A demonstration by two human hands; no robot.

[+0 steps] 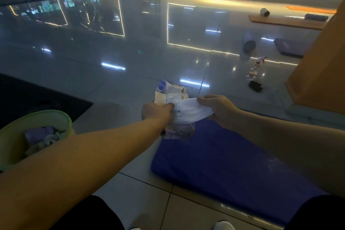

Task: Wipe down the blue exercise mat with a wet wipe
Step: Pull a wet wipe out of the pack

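Two grips: the left grip (156,111) clutches a soft purple-and-white wipe pack (170,90); the right grip (218,110) pinches a white wet wipe sheet (188,109) stretched out from the pack.
Mat: a thick blue foam exercise mat (224,164) lies flat below both grips.
Floor: the glossy pale tiled floor (130,52) mirrors strip lights beyond the grips.
Left of the grips: a round light-green plastic bin (61,117) holds crumpled waste.
Right, beyond the grips: a clear spray bottle (254,70) and an orange pillar (317,80).

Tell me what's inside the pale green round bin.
Inside the pale green round bin: a crumpled purple wrapper and scrunched white tissue. Its bottom is hidden by them.
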